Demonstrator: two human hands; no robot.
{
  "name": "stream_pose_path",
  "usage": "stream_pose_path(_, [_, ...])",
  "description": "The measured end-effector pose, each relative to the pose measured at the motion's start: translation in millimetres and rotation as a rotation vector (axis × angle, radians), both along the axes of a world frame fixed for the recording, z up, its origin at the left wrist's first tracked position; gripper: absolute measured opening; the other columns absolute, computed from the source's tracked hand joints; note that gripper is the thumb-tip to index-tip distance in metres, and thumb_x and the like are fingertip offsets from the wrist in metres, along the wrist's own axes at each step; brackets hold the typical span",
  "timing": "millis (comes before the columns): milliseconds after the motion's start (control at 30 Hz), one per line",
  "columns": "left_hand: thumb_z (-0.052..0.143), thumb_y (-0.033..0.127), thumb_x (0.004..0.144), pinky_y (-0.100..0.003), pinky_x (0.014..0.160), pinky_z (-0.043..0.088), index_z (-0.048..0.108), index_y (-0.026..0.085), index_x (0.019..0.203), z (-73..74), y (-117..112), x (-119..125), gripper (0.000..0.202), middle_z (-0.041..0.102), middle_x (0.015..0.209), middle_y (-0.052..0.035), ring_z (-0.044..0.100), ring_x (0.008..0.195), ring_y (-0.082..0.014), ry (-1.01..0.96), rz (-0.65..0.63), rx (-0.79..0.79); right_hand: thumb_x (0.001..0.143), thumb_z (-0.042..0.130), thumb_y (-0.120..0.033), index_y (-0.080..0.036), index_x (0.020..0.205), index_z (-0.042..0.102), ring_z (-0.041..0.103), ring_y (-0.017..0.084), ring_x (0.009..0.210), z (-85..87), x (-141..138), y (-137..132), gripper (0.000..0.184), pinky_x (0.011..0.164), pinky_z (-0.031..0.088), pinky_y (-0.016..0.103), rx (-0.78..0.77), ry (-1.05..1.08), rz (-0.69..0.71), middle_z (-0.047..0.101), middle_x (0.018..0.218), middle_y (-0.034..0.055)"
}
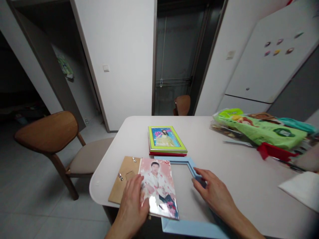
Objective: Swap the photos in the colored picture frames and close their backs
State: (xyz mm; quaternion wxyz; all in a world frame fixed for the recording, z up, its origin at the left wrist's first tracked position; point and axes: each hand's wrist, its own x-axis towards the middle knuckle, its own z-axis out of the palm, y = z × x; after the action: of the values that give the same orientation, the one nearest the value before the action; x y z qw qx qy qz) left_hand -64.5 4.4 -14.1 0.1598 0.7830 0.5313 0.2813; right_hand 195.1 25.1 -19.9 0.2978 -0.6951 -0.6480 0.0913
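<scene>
My left hand (133, 202) is closed on the left edge of a glossy photo (159, 189) showing a person in a pale robe on a pink background. Under that hand lies a brown backing board (119, 182) with metal clips. The photo overlaps the left part of a light blue picture frame (189, 227), whose middle opening shows the table. My right hand (215, 191) grips the frame's right side, thumb and fingertips at its inner edge; the palm hides part of that side. Just beyond lies a green picture frame (183, 146) with a picture in it, stacked on a red one (168, 154).
The white table (199, 132) has rounded corners. At its right lie a green plastic package (271, 129), a red item (274, 152) and a white sheet (302, 189). A wooden chair (50, 132) stands at the left; another chair (183, 104) is behind the table.
</scene>
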Motion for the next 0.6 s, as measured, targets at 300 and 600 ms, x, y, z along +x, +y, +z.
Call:
stream_pose_path(300, [0.038, 0.005, 0.06, -0.045, 0.098, 0.022, 0.04, 0.015, 0.121, -2.4, -7.8, 21.0, 0.061, 0.036, 0.13, -0.0086, 0.027, 0.12, -0.0246, -0.011, -0.24, -0.006, 0.072, 0.047, -0.036, -0.011, 0.121, 0.034, 0.054, 0.011, 0.055, 22.3, -73.9, -6.1, 0.057, 0.053, 0.044, 0.025, -0.267, 1.062, 0.272, 0.061, 0.068, 0.001])
stream_pose_path(600, [0.04, 0.035, 0.079, -0.034, 0.09, 0.036, 0.047, 0.013, 0.11, 18.4, -13.8, 56.9, 0.039, 0.058, 0.107, -0.0087, 0.047, 0.106, -0.0239, -1.093, 0.127, -0.356, 0.074, 0.046, -0.037, -0.017, 0.114, 0.043, 0.061, 0.016, 0.076, 24.7, -67.0, -10.9, 0.045, 0.064, 0.048, 0.029, -0.345, 1.354, 0.156, 0.062, 0.097, 0.0093])
